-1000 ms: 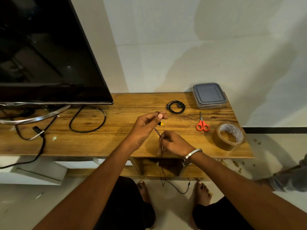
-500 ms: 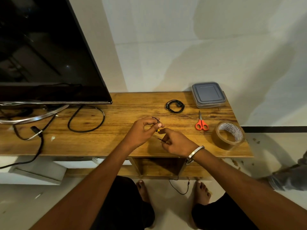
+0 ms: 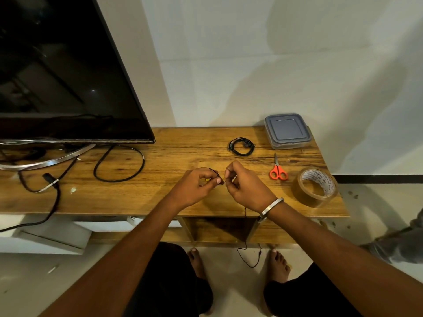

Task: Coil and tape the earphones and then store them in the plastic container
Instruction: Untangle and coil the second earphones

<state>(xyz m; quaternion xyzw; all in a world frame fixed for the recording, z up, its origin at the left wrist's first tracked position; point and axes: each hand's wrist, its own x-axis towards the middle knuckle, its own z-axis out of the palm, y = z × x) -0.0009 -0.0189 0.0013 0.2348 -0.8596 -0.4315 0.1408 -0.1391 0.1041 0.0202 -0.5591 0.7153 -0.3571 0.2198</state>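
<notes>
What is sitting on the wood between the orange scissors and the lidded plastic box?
Nothing: in the head view, only bare wooden tabletop separates the scissors from the plastic container.

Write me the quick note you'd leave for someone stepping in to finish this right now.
Left hand: pinching the small start of a coil of the black earphone cable.
Right hand: gripping the same cable right beside it; the rest hangs off the wooden table edge toward the floor.
Another coiled earphone set lies on the table; whether it is taped I cannot tell.
Plastic container: back right, lid on. Orange scissors and the brown tape roll sit untouched to the right.
Left: finish coiling, tape, open container, store earphones.
</notes>
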